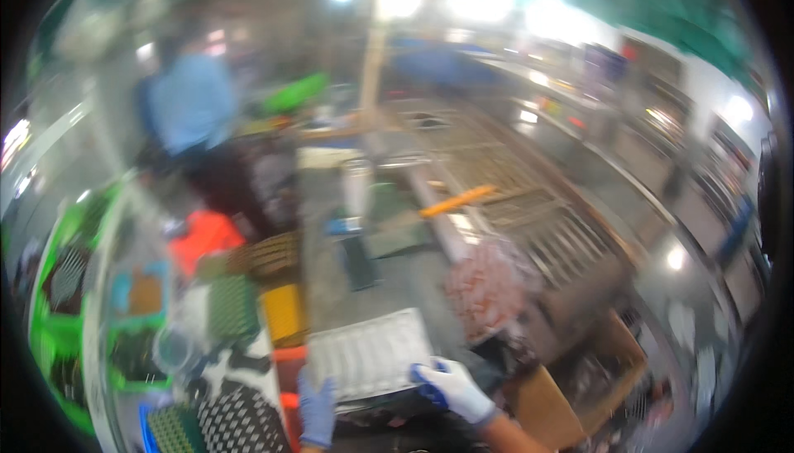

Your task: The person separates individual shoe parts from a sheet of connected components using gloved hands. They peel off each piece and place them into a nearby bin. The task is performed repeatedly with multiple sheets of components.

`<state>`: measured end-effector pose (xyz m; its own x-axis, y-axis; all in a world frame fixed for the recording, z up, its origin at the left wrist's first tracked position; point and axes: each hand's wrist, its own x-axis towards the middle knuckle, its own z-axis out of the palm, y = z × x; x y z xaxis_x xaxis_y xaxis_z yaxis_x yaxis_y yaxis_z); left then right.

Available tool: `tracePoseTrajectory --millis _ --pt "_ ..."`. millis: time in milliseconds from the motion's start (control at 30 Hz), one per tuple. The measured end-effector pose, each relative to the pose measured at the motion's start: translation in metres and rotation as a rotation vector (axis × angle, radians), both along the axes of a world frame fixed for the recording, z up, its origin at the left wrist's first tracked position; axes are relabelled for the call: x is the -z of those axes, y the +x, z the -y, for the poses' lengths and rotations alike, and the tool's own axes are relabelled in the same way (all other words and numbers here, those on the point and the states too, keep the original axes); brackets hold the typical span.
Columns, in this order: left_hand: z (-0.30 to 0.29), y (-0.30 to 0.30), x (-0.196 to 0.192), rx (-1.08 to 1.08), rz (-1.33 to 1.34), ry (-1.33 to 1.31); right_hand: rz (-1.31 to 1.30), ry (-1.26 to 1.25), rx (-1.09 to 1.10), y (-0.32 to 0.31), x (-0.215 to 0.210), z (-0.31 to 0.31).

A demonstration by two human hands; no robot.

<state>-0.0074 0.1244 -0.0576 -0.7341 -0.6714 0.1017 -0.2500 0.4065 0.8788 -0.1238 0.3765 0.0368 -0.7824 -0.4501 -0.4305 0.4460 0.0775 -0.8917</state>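
- One white ribbed tray right in front of us, over the near end of the grey table; resting or lifted, we cannot tell!
- Left hand, in a pale blue glove, comes up from below at the tray's near left corner: fingers pointing away from us, fairly straight, set along the edge. We cannot tell whether they pinch it.
- Right hand, white glove with blue fingertips, reaches in from the lower right, forearm slanting, wrist bare. Fingers bend leftward and close around the tray's near right corner; we have a hold there.
- Just beyond the tray we spot a dark flat slab, and farther off, to the right, an orange bar.
- Right of the tray: a pink-patterned bundle, then an open cardboard box nearer us.
- Left of it: a yellow block and a green textured stack, all blurred.
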Motion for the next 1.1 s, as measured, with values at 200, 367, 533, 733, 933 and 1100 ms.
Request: tracePoseTrajectory --millis 200,367,533,733,933,1100 --pt "0.018 -0.044 -0.043 0.166 -0.116 0.419 -0.153 -0.254 0.208 0.005 -0.045 -0.047" --pt "-0.024 -0.086 -0.097 0.549 0.019 -0.13 -1.055 0.264 0.761 -0.01 -0.044 -0.193" --pt "-0.055 -0.093 -0.118 0.716 0.038 -0.491 -0.392 -0.696 1.414 -0.031 0.009 -0.385" --pt "-0.054 -0.085 -0.118 0.719 0.032 -0.704 -0.58 -0.494 1.806 -0.045 0.062 -0.583" --pt "-0.035 -0.055 -0.083 0.627 0.173 -0.728 -0.655 -0.177 1.349 -0.069 0.036 -0.51" --pt "-0.031 -0.048 -0.065 0.637 0.228 -0.824 -0.574 -0.226 0.913 -0.058 -0.034 -0.284"
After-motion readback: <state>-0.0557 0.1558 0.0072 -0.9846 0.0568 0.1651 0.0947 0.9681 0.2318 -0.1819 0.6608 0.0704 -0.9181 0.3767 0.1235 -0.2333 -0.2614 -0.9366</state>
